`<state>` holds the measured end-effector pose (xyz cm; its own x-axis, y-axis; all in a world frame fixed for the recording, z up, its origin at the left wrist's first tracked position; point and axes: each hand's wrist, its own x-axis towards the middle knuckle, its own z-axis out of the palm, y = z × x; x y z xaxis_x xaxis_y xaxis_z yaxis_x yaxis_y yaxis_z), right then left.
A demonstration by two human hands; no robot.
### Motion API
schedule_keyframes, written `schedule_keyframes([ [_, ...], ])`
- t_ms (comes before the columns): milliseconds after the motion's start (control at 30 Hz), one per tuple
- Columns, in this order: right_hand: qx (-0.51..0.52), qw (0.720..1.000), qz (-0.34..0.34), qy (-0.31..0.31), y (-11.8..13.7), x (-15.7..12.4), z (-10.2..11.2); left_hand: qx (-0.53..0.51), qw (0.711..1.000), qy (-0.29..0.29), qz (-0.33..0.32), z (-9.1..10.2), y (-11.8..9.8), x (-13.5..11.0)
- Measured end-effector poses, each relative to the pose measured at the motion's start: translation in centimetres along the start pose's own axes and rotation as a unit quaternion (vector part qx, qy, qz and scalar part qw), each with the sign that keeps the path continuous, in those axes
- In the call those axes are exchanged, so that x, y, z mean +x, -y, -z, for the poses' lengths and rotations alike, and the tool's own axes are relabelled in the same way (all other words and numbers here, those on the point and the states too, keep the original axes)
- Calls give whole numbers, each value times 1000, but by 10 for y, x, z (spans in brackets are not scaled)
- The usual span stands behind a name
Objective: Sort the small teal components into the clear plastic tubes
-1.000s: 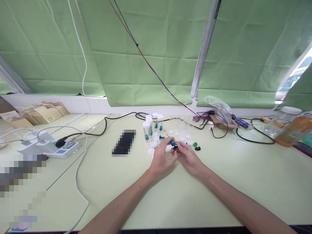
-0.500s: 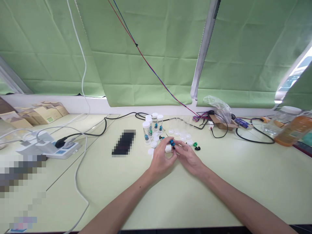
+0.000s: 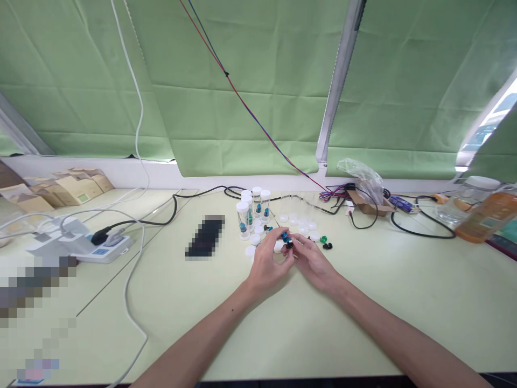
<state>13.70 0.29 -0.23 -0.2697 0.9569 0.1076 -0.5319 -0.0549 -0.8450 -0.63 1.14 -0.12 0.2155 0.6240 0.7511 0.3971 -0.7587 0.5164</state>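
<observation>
Both my hands meet over the pale green table (image 3: pixel 363 312). My left hand (image 3: pixel 269 264) pinches a small blue part (image 3: pixel 285 236) between thumb and fingertips. My right hand (image 3: pixel 313 261) is closed on a small black piece (image 3: pixel 290 245) just under the blue part, so the two pieces touch. Behind my hands stand several clear vials with white caps (image 3: pixel 243 220), some with blue parts inside. Loose white caps (image 3: pixel 301 222) lie around them. A green part (image 3: pixel 323 238) and a black part (image 3: pixel 328 246) rest on the table right of my fingers.
A blurred dark object (image 3: pixel 205 236) lies left of the vials. A white power strip (image 3: pixel 100 247) with cables sits at the left. Black cables, a cardboard box with a plastic bag (image 3: pixel 365 188) and an orange bottle (image 3: pixel 484 215) line the back right.
My fingers have shifted slightly around the blue and black pieces; the black piece sits a little lower than half a second ago. Arms and other objects have stayed put.
</observation>
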Motion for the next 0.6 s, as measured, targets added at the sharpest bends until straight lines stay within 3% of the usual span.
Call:
schedule_keyframes([
  [600,24,1000,3,-1,-2,1,5,4,1000,2,-1,1,0,1],
])
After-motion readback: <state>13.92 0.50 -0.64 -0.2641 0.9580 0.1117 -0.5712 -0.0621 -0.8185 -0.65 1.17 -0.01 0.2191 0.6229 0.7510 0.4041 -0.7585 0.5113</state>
